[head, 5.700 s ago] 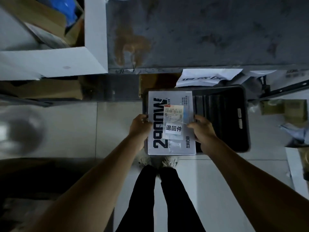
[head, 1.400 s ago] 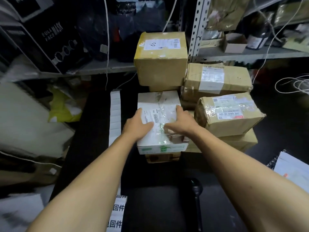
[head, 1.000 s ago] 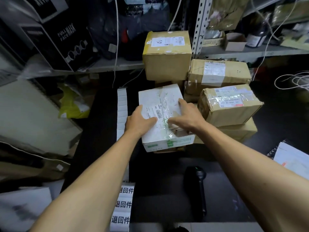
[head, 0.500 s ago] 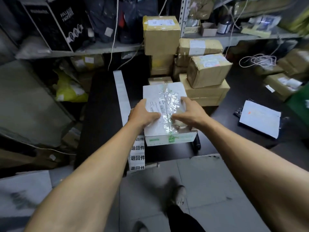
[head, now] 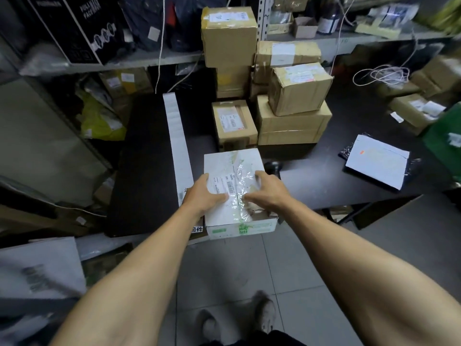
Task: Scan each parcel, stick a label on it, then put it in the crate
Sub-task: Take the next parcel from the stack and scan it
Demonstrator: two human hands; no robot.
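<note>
Both hands, left hand (head: 205,193) and right hand (head: 265,193), clasp the white parcel (head: 237,196) at the black table (head: 324,176) edge, fingers curled over its sides; glossy tape may let it slip floorward.

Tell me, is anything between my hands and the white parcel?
Nothing visible. The left hand and right hand already grip the white parcel from both sides, over the table's front edge.

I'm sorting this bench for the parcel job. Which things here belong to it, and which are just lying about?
Job: white parcel held by left hand and right hand; label strip; brown parcels; scanner.
Lying about: coiled cord; white envelope; yellow bag.
</note>
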